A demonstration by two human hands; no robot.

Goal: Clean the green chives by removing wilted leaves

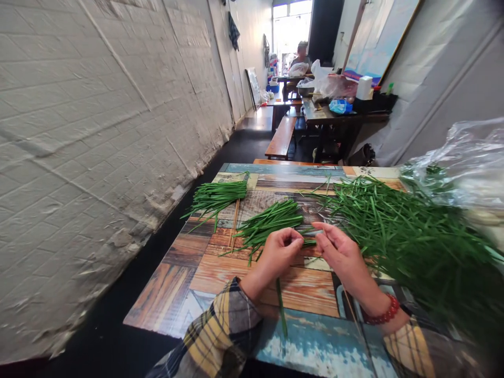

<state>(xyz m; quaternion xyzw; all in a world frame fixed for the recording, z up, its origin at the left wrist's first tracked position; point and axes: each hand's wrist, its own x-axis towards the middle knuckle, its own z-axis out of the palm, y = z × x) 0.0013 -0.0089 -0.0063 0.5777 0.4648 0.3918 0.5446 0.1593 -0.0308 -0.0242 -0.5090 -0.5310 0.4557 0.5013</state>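
My left hand [280, 248] is closed in a pinch above the table, and a long green chive leaf [282, 310] hangs down below it. Facing it, my right hand [340, 253] is closed round a thin wooden skewer [352, 310], whose lower end slants down past the wrist. The fingertips of both hands are close together but apart. Just beyond my left hand lies a bunch of chives [271, 220]. A second chive bunch [220, 195] rests farther left, beside some bare skewers [235, 226]. My fingers hide where leaf and skewer are gripped.
A large heap of loose chives [378, 220] covers the right side of the patterned table [252, 294], with a clear plastic bag [468, 163] behind it. Beyond are a bench [282, 137], a cluttered table [326, 113] and a seated person [301, 55]. A white wall [98, 157] runs along the left.
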